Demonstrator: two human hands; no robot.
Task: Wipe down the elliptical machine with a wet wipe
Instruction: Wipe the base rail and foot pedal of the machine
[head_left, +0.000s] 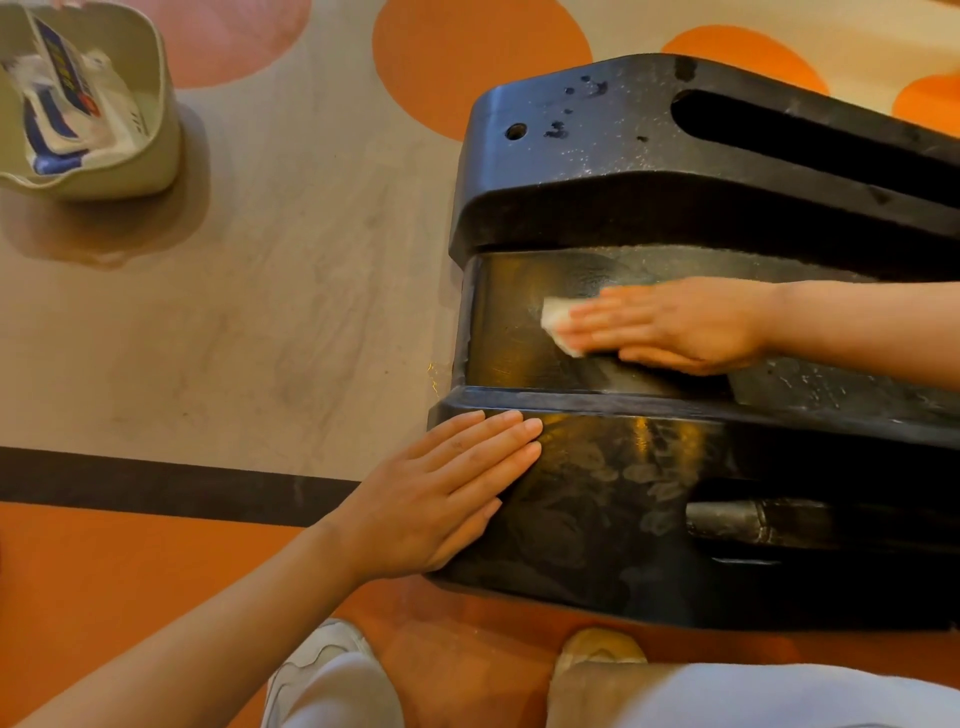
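Note:
The black base of the elliptical machine (597, 519) fills the right half of the view, dusty on its upper housing and marked with handprints on its near side. My right hand (675, 325) lies flat with straight fingers on the middle recessed panel, pressing a small folded white wet wipe (556, 319) against it. The wipe shows only beyond my fingertips; the rest is under my hand. My left hand (447, 493) rests flat and open on the near left corner of the base, holding nothing.
A beige bin (150, 124) with a blue-and-white wipes pack (62, 93) stands on the floor at the top left. The floor is grey with orange circles and a dark stripe. My shoes (311, 670) and knees sit at the bottom edge, close to the machine.

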